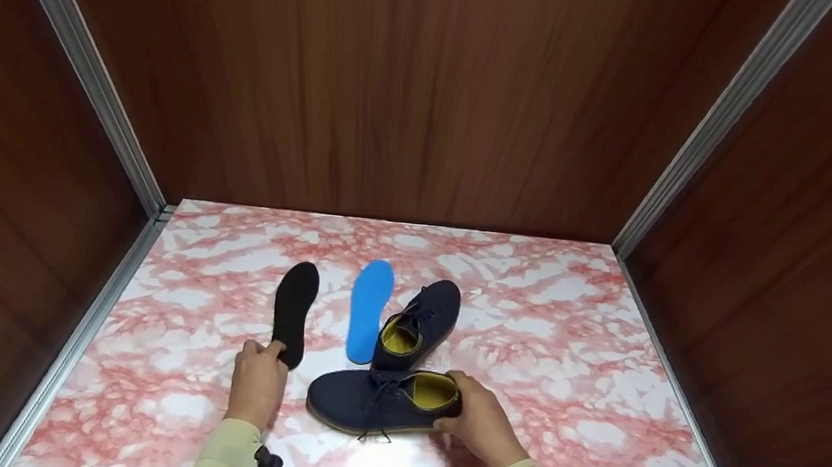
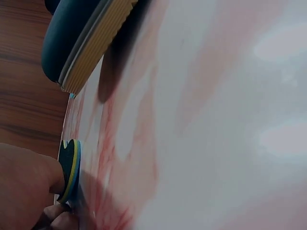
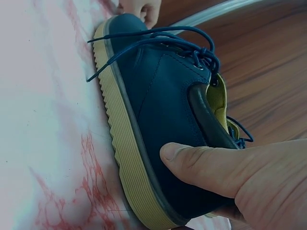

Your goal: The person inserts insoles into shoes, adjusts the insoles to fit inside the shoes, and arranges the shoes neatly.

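A dark navy lace-up shoe (image 1: 349, 397) with a yellow lining lies sideways, toe to the left. My right hand (image 1: 479, 419) grips it round the heel, the thumb (image 3: 201, 163) against its near side in the right wrist view. Behind it, a second navy shoe (image 1: 441, 307) points away to the upper right. With my left hand (image 1: 258, 381) I pinch the near end of a black insole (image 1: 295, 306). In the left wrist view that insole (image 2: 72, 167) shows yellow and blue layers at its edge; part of the hand is cut off there.
A blue insole (image 1: 368, 308) lies between the black insole and the rear shoe. The red-and-white marbled tabletop (image 1: 530, 304) is bounded by brown wood panels (image 1: 398, 96) and metal corner rails (image 1: 720, 117) at the back and sides.
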The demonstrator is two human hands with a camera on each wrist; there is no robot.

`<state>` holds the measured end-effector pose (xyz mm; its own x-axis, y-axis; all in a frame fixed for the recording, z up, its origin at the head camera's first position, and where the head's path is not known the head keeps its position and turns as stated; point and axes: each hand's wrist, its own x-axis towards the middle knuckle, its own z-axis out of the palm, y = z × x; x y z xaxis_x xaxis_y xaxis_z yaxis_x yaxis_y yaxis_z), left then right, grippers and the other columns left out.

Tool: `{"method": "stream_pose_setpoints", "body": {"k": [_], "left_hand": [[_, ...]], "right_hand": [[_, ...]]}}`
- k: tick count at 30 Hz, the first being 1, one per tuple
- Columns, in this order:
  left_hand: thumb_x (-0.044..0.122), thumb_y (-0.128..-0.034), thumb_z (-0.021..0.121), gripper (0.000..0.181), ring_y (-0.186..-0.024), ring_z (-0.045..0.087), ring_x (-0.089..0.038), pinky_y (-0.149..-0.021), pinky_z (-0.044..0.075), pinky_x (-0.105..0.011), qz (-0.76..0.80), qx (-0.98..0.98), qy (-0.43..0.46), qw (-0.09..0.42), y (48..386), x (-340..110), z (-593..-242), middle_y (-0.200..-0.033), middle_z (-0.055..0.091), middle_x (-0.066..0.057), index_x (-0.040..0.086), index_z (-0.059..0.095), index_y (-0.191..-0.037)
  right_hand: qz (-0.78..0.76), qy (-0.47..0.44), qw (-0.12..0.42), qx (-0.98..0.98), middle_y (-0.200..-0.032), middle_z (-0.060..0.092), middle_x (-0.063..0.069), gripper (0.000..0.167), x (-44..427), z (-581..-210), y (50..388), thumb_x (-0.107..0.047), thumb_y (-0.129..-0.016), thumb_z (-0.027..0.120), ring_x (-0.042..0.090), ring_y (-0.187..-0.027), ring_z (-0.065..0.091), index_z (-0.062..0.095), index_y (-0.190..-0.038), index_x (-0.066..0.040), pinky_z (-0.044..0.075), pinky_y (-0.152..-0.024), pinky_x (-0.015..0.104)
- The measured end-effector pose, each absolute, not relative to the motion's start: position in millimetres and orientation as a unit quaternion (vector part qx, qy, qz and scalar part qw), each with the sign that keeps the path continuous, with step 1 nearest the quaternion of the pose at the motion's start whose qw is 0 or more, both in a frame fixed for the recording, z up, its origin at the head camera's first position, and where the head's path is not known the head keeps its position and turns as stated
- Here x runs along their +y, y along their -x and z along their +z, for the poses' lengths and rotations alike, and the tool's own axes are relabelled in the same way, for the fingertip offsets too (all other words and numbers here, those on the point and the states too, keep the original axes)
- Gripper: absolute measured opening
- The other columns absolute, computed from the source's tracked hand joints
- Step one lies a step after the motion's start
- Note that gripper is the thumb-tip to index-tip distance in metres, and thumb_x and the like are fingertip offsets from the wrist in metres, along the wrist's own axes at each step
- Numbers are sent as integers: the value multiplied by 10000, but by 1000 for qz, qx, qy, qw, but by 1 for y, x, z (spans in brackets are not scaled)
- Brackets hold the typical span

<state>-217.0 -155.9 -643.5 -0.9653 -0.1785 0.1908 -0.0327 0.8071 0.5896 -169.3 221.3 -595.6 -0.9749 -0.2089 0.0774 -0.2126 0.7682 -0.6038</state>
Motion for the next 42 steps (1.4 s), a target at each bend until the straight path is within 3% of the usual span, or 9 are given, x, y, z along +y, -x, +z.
{"method": "stream_pose_setpoints", "body": {"k": [5,11,16,19,25,29,32,38,42], "left_hand": [[110,-1017,667,330,-1213,574,-553,-1021,526,-654,-299,-944,-58,128,216,-154,-642,-1442,533,-338,21,754,-1323],[156,-1044,704,400,-1512,468,-523,-1212,469,-647,-295,-946,3,131,219,-153,-642,-1683,467,-273,33,707,-1424],[174,-1050,716,471,-1495,530,-481,-1202,492,-620,-276,-954,43,109,220,-150,-642,-1640,551,-236,46,656,-1499],[160,-1036,723,441,-1442,579,-468,-1196,506,-591,-258,-959,42,113,219,-150,-642,-1567,629,-224,19,688,-1453],[126,-987,763,208,-1146,699,-450,-1020,606,-578,-242,-958,30,148,218,-152,-639,-1243,784,-195,-1,810,-1146],[138,-977,769,107,-956,672,-414,-859,624,-602,-235,-959,21,157,217,-152,-636,-1041,739,-174,31,777,-975],[144,-977,771,104,-1009,664,-414,-868,624,-608,-235,-960,17,152,216,-151,-635,-1090,726,-177,42,772,-993],[136,-980,790,316,-1336,640,-439,-1077,586,-584,-235,-963,41,121,217,-151,-637,-1454,693,-191,5,772,-1268],[146,-988,788,379,-1376,627,-462,-1153,543,-569,-239,-963,54,111,218,-152,-638,-1480,684,-223,-40,746,-1315]], "right_hand": [[323,-113,2,-940,-1253,771,139,782,221,-596,169,-101,-695,999,339,-1167,740,646,-1392,-55,583,-1073,577],[315,-109,-1,-943,-1234,769,147,785,221,-594,169,-102,-700,998,348,-1162,738,636,-1393,-44,583,-1065,579],[320,-100,-9,-942,-1240,766,145,779,222,-593,171,-102,-707,998,353,-1175,733,635,-1395,-64,574,-1081,587],[319,-101,-10,-942,-1248,761,146,791,222,-593,172,-107,-711,997,351,-1174,732,627,-1407,-57,575,-1081,587],[320,-101,-13,-942,-1262,757,150,790,222,-593,173,-101,-714,994,347,-1179,730,625,-1411,-52,574,-1086,583],[321,-100,-16,-942,-1270,759,154,790,223,-594,173,-92,-713,992,351,-1187,730,624,-1411,-47,571,-1089,586],[325,-100,-19,-940,-1263,762,153,775,222,-595,173,-86,-716,987,352,-1187,730,627,-1402,-57,570,-1088,590],[323,-104,-19,-941,-1251,766,160,771,221,-596,171,-89,-717,989,358,-1180,733,626,-1396,-52,576,-1074,589],[312,-111,-9,-944,-1238,766,162,772,220,-595,170,-94,-715,994,357,-1169,736,622,-1389,-46,585,-1055,581]]}}
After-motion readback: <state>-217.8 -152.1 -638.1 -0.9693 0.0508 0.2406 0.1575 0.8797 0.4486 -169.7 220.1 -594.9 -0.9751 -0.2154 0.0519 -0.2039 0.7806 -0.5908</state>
